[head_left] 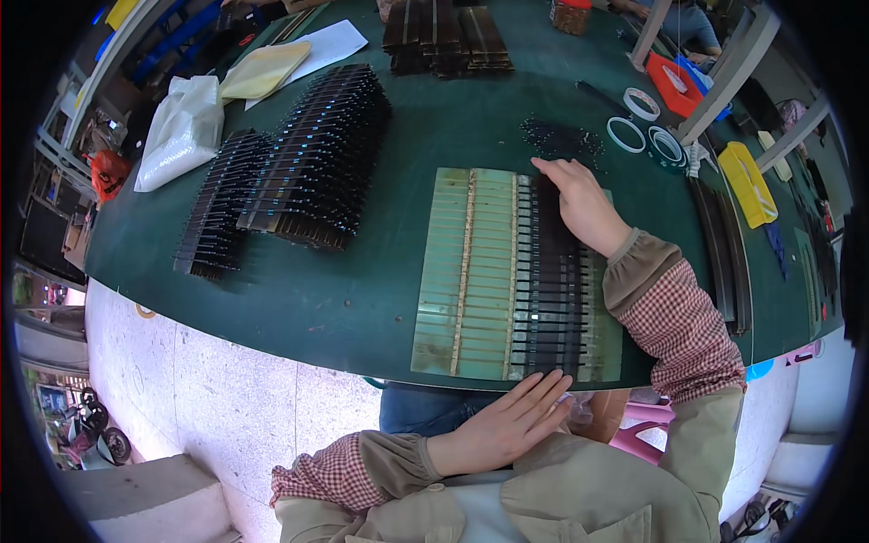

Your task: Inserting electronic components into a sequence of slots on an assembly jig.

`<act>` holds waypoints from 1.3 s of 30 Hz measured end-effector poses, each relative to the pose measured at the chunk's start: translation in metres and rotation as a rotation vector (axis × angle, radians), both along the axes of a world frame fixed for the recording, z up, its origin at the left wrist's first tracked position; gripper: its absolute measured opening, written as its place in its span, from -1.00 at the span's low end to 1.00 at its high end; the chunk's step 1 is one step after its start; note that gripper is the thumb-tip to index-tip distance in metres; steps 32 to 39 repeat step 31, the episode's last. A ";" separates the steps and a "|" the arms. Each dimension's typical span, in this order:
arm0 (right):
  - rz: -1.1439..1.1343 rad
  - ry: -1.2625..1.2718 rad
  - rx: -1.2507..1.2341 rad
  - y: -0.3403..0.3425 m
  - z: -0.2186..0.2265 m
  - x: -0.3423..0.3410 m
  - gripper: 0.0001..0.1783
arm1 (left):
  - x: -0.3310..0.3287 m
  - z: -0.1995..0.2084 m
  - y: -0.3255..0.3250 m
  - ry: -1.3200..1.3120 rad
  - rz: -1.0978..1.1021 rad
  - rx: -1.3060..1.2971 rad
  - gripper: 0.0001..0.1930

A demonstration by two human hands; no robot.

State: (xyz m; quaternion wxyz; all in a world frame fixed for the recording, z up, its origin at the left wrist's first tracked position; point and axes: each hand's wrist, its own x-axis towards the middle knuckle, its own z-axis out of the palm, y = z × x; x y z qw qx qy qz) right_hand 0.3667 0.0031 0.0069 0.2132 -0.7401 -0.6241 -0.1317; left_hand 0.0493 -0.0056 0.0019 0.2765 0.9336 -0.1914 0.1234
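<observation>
A pale green grooved board [444,271] lies on the table in front of me, with two ridged strips running along it. Over its right half rests a dark strip [557,271], crossed by several thin black rods set side by side. My left hand [502,425] lies flat, fingers stretched, at the near end of the dark strip. At the far end is my right hand [584,204], its fingers extended leftward over the strip's edge; its thumb is hidden. Just beyond that hand a loose pile of small black rods [561,140] is spread on the tabletop.
Tall stacks of rod-filled dark strips [312,154] stand at left, near a white plastic bag [181,131]. Bare dark strips [444,36] are piled at the back. Tape rolls [641,104], a red bin [673,83] and a yellow tray [748,184] sit at right beside metal posts [729,77].
</observation>
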 end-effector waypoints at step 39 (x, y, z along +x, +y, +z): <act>0.010 1.096 -0.450 0.007 0.146 0.031 -0.81 | -0.009 -0.011 -0.005 -0.100 0.017 -0.123 -0.34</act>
